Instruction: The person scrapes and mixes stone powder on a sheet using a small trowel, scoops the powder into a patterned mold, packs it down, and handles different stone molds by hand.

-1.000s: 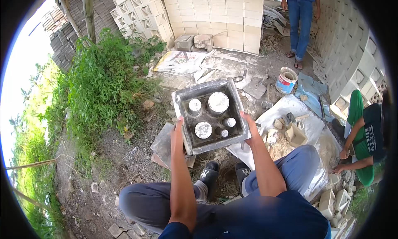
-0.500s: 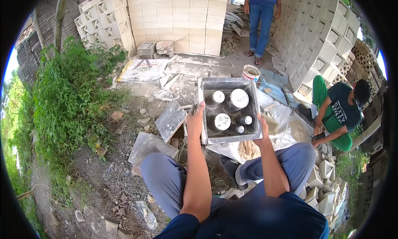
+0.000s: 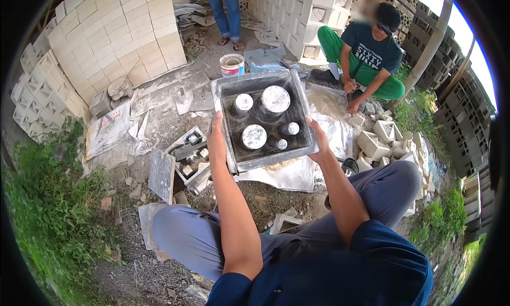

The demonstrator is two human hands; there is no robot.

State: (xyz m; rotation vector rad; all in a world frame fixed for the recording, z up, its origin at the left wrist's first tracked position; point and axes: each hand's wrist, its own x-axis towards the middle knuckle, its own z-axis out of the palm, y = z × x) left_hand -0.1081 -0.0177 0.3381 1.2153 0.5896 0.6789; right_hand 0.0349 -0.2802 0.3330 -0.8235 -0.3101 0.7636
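A square dark-grey metal mould is held up in front of me, its open top facing my eyes. Inside stand several round posts of different widths with whitish, powdery tops, the widest being a post at the upper right. My left hand grips the mould's left wall, thumb up along the side. On the opposite wall, my right hand is closed round the edge, its fingers partly hidden below. Beneath and to the left lies another box-like mould with chunks in it, beside a flat grey slab.
A crouching person in green trousers works at the right near broken blocks. Another person's legs stand behind a white bucket. Stacked pale blocks rise at the back left. Leafy plants cover the left side.
My view has swung to the right, so the surroundings shift left and the crouching person shows more fully. The mould stays between my hands and now looks slightly turned.
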